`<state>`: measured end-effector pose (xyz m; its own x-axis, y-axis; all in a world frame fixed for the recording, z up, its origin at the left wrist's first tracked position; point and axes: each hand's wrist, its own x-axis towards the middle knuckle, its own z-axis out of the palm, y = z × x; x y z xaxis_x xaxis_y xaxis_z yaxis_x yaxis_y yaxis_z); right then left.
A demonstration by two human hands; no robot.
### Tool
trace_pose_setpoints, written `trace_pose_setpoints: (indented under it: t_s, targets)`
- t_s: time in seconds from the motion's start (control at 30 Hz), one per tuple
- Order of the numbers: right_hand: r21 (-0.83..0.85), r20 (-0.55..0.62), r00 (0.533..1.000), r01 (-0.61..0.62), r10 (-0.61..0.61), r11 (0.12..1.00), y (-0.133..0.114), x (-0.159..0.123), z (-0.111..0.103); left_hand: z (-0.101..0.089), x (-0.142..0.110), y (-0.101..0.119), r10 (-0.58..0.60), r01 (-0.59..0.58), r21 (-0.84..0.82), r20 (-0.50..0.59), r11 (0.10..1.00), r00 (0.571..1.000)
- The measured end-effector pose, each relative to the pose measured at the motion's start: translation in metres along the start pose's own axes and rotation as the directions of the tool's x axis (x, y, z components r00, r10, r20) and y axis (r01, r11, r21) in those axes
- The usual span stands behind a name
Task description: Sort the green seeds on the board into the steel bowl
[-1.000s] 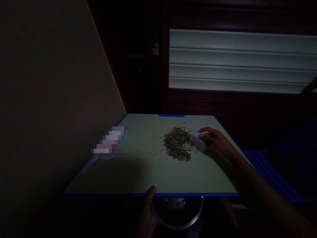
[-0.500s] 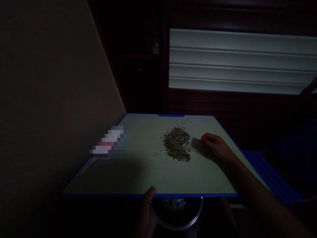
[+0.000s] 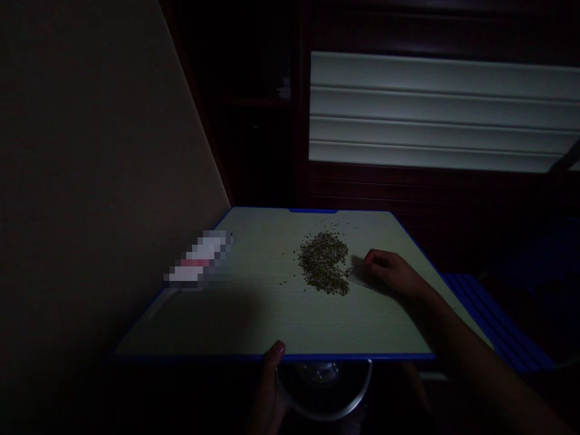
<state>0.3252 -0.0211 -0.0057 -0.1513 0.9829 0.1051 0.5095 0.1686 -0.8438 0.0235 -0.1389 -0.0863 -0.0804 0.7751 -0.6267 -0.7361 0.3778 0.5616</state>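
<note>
The right hand [image 3: 393,272], fingers together, lies on a pale card [image 3: 357,278] at 4 o'clock from the seeds [image 3: 323,263]; its grip is unclear. The left hand [image 3: 270,386] clamps the edge of the board [image 3: 344,356] above a steel bowl [image 3: 324,386].

Scene dim overall, exposure low. Brightest area: pale slatted blind [image 3: 439,112], upper right, slats still readable. Board [image 3: 267,260] catches soft, weak light; broad dark shadow covers its near left part. Right hand [image 3: 394,272] throws small soft shadow at fingertips. Left hand [image 3: 269,386] nearly lost in dark below board edge. Wall [image 3: 90,181] murky brown. Frame corners near black. Wide-angle stretch skews board toward edges. Pixelated block hides object [image 3: 199,260] at board's left edge.
</note>
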Motion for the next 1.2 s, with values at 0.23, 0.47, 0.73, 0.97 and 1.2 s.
trace_pose_setpoints:
  t_s: [0.23,0.47,0.73,0.97,1.2]
  targets:
    - [-0.033,0.021,0.999,0.035,-0.034,0.999,-0.002,0.0,0.001,0.005,-0.005,0.002,0.049,-0.049,-0.018,0.01,0.999,0.999]
    - [-0.033,0.038,0.998,0.052,-0.051,0.998,-0.004,-0.002,0.002,0.005,-0.006,0.005,-0.027,0.028,-0.041,0.04,0.999,0.999]
    - [-0.004,0.081,0.995,0.054,-0.054,0.999,-0.008,-0.005,0.004,0.001,-0.006,0.004,-0.04,0.041,-0.026,0.041,0.999,0.998]
    - [0.02,0.104,0.992,0.065,-0.067,0.998,-0.013,-0.007,0.006,-0.001,-0.002,0.001,-0.004,0.005,-0.036,0.048,0.999,0.999]
    - [0.029,0.137,0.987,0.077,-0.08,0.997,-0.017,-0.009,0.01,0.003,-0.006,0.003,0.03,-0.03,-0.012,0.027,0.999,0.999]
